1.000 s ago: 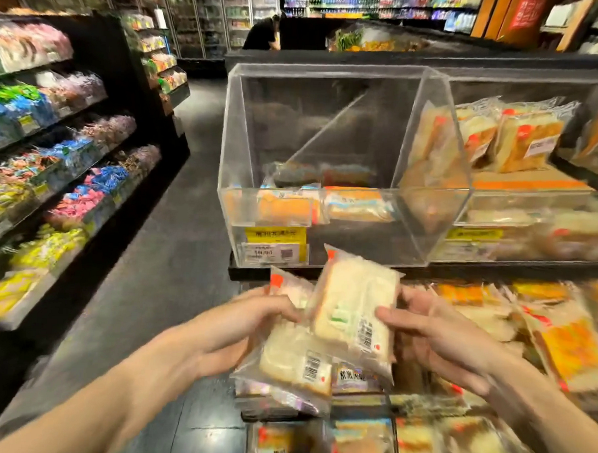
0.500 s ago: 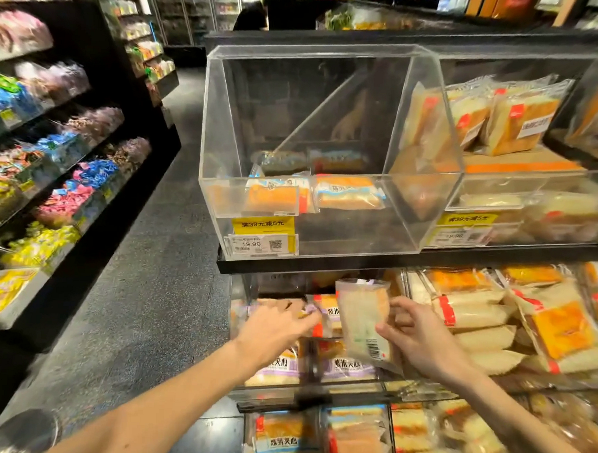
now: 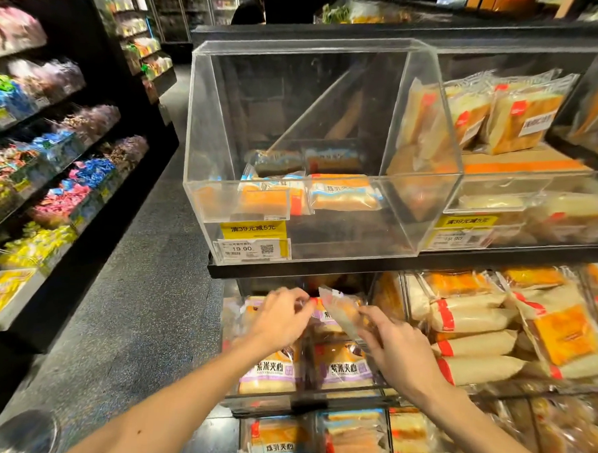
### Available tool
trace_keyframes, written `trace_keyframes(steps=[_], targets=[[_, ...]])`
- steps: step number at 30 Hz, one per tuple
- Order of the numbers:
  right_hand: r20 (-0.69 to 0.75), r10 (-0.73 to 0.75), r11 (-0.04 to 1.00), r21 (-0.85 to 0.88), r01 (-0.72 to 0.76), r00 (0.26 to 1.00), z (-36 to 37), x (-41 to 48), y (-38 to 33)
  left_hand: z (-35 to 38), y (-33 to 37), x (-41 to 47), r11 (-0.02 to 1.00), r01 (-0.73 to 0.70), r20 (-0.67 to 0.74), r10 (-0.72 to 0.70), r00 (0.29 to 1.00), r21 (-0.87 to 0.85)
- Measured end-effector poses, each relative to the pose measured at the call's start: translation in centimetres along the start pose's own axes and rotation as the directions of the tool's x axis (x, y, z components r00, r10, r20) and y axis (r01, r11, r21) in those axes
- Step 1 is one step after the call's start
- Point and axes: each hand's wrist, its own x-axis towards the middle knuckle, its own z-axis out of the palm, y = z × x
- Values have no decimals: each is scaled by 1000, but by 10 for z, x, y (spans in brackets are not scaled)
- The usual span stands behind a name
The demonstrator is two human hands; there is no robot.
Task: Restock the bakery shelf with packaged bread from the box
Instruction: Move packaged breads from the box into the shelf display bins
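Observation:
My right hand [image 3: 393, 347] holds a clear packet of pale bread [image 3: 342, 312], tilted, over the middle-shelf bin just under the black shelf edge [image 3: 357, 267]. My left hand [image 3: 280, 319] reaches into the same bin, its fingers curled onto the top of a packet with a red corner [image 3: 314, 299]; how firmly it grips is hard to see. Purple-labelled bread packets [image 3: 270, 370] stand in that bin below both hands. The box is not in view.
A clear acrylic bin [image 3: 198, 136] on the top shelf holds a few orange bread packets [image 3: 343, 194]. More bread packets [image 3: 475, 319] fill the bins to the right and below [image 3: 277, 444]. Candy shelves [image 3: 52, 188] line the left of the grey aisle floor [image 3: 134, 287].
Both hands moved forward and down from in front of the shelf into the middle-shelf bin. The right hand's packet went from upright to tilted. My view came closer to the shelves.

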Motion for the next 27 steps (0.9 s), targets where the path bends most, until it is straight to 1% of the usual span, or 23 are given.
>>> trace_keyframes(steps=[1,2,3,4,5,6,7,9,10,11,12,13,14,15,16,17,19,21,24,25,27], targets=[[-43,-77,995,-71,73,996,4,0,0,-2,12,-4,922,165,103,-137,985,-351],[-75,-141,982,-139,130,987,8,0,0,-3,22,-6,753,307,249,-194,949,-582],[-95,-209,964,-190,188,973,14,1,1,-2,27,-6,624,386,353,-183,918,-679],[-99,-257,947,-224,230,961,21,2,3,1,29,-4,570,406,388,-159,908,-715],[-108,-286,935,-250,252,952,27,5,5,3,28,0,573,393,370,-162,915,-719],[-104,-275,935,-261,241,956,31,8,6,4,29,3,585,373,328,-188,926,-720],[-106,-246,941,-262,212,963,34,13,8,6,28,8,569,375,306,-217,927,-732],[-84,-147,960,-254,122,986,38,23,10,10,25,20,503,404,305,-270,913,-764],[-52,-92,962,-264,75,994,41,29,11,10,25,24,492,413,302,-292,908,-766],[-20,-51,958,-283,44,998,45,33,11,12,23,31,510,403,276,-309,910,-760],[12,-23,953,-301,26,1000,49,36,10,14,22,36,563,384,241,-312,919,-732],[48,6,950,-313,9,999,53,39,8,17,21,41,646,352,194,-305,932,-677],[80,41,945,-327,-13,996,57,41,7,20,21,45,752,318,148,-287,946,-577],[115,78,939,-341,-34,990,61,43,5,25,21,50,853,282,109,-261,959,-439],[142,114,934,-352,-57,983,64,44,3,29,21,52,926,245,78,-233,969,-287],[165,148,928,-363,-80,975,67,45,1,32,22,52,968,199,45,-194,980,-150],[206,191,922,-373,-103,960,71,48,1,36,21,52,992,111,4,-112,994,67],[249,212,930,-350,-116,945,73,50,3,39,17,51,973,70,-23,-66,998,219],[321,269,954,-223,-203,908,65,52,2,43,10,48,940,31,-56,-12,998,339],[325,281,957,-169,-237,903,59,51,0,44,7,47,931,-1,-64,26,998,364],[289,289,957,-76,-279,913,47,43,-6,39,2,42,924,-84,-61,115,991,373]])
